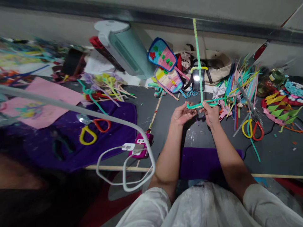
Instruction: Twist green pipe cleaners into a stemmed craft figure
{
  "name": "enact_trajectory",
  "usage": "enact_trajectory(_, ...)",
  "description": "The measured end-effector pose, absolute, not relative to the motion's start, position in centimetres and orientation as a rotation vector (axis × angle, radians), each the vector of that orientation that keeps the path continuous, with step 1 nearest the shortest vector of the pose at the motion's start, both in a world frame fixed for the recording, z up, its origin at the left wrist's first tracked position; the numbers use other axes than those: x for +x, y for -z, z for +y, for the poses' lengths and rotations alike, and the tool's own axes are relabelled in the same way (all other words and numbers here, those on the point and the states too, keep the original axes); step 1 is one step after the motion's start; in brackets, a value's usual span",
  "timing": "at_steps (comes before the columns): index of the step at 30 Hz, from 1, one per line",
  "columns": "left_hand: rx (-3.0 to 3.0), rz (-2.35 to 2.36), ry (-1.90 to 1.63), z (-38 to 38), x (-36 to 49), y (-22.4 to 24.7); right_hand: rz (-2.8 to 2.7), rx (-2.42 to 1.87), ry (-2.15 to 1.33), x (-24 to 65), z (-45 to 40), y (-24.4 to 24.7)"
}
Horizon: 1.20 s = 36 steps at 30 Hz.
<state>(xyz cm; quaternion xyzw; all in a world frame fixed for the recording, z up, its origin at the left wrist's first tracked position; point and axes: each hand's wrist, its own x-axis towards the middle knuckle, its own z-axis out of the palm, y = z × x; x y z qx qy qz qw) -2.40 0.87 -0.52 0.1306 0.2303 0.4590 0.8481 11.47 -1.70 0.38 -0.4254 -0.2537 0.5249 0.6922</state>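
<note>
Both of my hands hold a pipe-cleaner piece [199, 82] above the dark table. Its long stem, green with a yellow top, stands upright, and a short yellow crosspiece sits partway up. At its lower end, green strands spread left and right. My left hand [183, 115] pinches the left end of these strands. The fingers of my right hand [210, 113] close on them just right of the stem. A black phone [198, 80] lies behind the stem.
Scissors with yellow and red handles [249, 128] lie at the right near bundled pipe cleaners [246, 83]. Purple cloth [123, 126], a pink power strip [142, 148] and a white cable [139, 126] are at the left. Fan-shaped crafts [163, 56] lie behind. Another person's arm [16, 173] shows lower left.
</note>
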Motion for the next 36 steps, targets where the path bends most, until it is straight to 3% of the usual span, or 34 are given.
enact_trajectory(7,0.297,0.542,-1.023,0.7,-1.9,0.1,-0.596,-0.988,-1.105,11.6,-1.6,0.1)
enact_trajectory(16,0.945,1.216,-1.644,1.1,-0.3,1.1,-0.810,-1.152,-0.775,10.9,-2.1,0.9)
enact_trajectory(25,1.184,1.489,-1.499,0.9,-0.4,1.0,-0.990,-1.167,-0.680,10.5,-2.7,1.2)
enact_trajectory(36,1.023,1.321,-1.485,1.6,-1.0,1.2,-0.780,-1.137,-0.887,10.8,-1.9,1.1)
